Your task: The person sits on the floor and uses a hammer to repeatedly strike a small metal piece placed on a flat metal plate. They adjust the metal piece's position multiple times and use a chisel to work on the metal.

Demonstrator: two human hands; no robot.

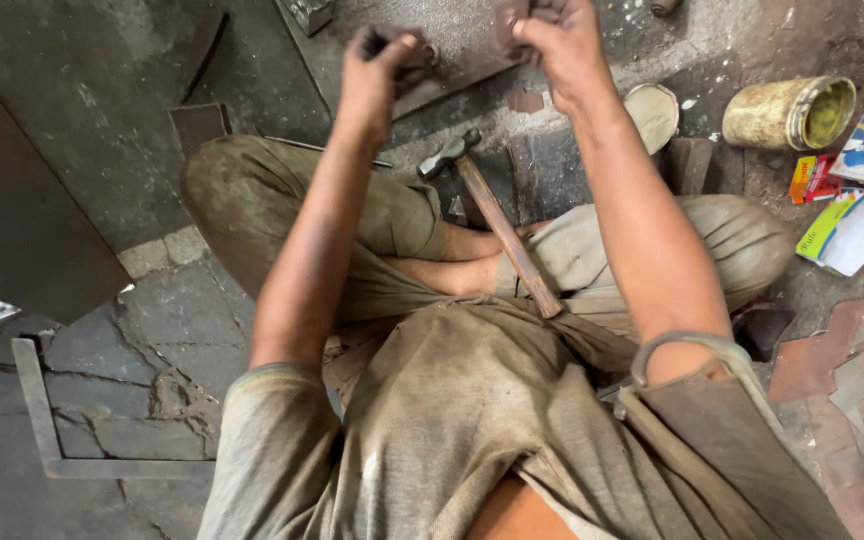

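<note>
The person is sitting cross-legged on the cracked stone floor point(142, 350), both arms stretched forward and up. The left hand point(377, 70) is curling its fingers point(384, 45) tightly around a small dark metal piece point(414, 62), and the right hand point(552, 40) is pinching a rusty brown scrap point(509, 22) at the top edge of the view; what exactly each piece is stays too blurred to tell. Both are being held up close together, seemingly so they can be matched or worked one against the other.

One hammer point(497, 222) is lying across the lap, handle toward the body, seemingly parked within easy reach. To the right, one open yellow tin point(790, 113) is standing on its side near its one loose lid point(652, 115), with two or three small cardboard boxes point(847, 230) just beside them. One flat L-shaped metal strip point(42, 420) is resting on the floor at the left.
</note>
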